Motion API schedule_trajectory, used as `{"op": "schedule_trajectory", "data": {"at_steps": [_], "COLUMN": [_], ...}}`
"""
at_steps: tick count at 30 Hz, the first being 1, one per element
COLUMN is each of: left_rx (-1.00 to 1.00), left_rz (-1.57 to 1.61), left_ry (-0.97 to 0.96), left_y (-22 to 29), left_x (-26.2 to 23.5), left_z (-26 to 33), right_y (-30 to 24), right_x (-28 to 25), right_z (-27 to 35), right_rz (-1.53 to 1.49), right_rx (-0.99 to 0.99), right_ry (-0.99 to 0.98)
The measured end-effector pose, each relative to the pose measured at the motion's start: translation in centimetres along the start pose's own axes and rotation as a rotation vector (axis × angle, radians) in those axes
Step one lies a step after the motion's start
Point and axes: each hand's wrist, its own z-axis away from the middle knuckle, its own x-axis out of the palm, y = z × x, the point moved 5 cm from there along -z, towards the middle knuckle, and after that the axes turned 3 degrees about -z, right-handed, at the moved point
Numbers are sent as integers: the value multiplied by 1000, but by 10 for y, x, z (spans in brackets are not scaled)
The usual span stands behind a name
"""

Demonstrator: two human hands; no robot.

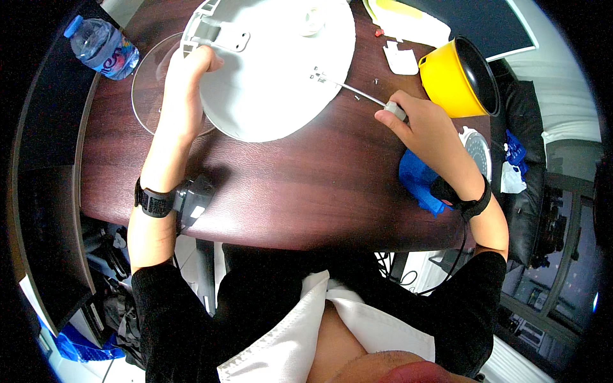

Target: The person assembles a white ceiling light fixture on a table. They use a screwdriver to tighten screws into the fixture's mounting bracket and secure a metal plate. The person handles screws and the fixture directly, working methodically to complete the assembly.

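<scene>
A large white round plastic housing [274,70] lies on the dark brown table [287,185]. My left hand [188,80] grips its left edge, thumb on top. My right hand [415,121] holds a screwdriver [367,96] by its grey handle, the thin shaft pointing left to a small bracket on the housing's right side. A few small screws [377,82] lie on the table near the shaft. Under the housing's left side sits a clear round glass plate [150,96].
A water bottle [102,48] with a blue cap lies at the far left. A yellow pot [463,76] with a dark inside stands at the right, papers [408,22] behind it. A blue cloth [418,182] and a small white round device [477,150] lie under my right wrist.
</scene>
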Motion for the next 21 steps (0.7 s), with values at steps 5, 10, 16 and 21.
{"op": "schedule_trajectory", "data": {"at_steps": [5,10,16,21], "left_rx": [60,67,146,212], "left_rz": [-53,-58,-125,-166], "left_ry": [-53,-54,-83,-61], "left_y": [-6,-6,4,10], "left_x": [-6,-4,-6,-6], "left_z": [-6,-5,0,0], "right_y": [-1,-1,-7,1], "right_x": [-3,-4,-9,33], "right_z": [-3,-4,-6,7], "right_rz": [29,83,165,-796], "right_rx": [0,-6,-71,468], "right_ry": [11,13,-19,-469]}}
